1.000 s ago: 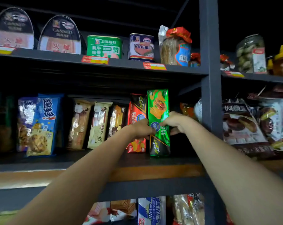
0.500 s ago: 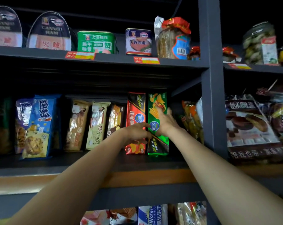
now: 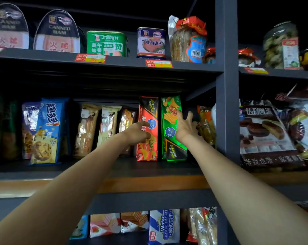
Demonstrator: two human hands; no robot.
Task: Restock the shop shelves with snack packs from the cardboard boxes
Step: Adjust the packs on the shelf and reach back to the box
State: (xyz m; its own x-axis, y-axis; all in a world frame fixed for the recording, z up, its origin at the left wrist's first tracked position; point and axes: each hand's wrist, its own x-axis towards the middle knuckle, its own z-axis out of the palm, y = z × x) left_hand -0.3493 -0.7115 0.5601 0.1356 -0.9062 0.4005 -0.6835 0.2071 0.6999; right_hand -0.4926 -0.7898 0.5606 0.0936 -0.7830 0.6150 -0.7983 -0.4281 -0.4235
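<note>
A green snack pack stands upright on the middle shelf, just right of a red snack pack. My right hand lies flat with spread fingers against the green pack's right side. My left hand reaches to the front of the red pack, its fingers loosely bent and touching the wrapper. Neither hand grips a pack. No cardboard box is in view.
Beige biscuit packs and a blue cookie bag fill the shelf to the left. A grey upright post stands right of my right hand, with orange packs before it. Tins line the upper shelf.
Both hands let go of the green pack's middle. The pack now stands back beside the red one. My right hand opened and slid to its right side; my left hand shifted left onto the red pack.
</note>
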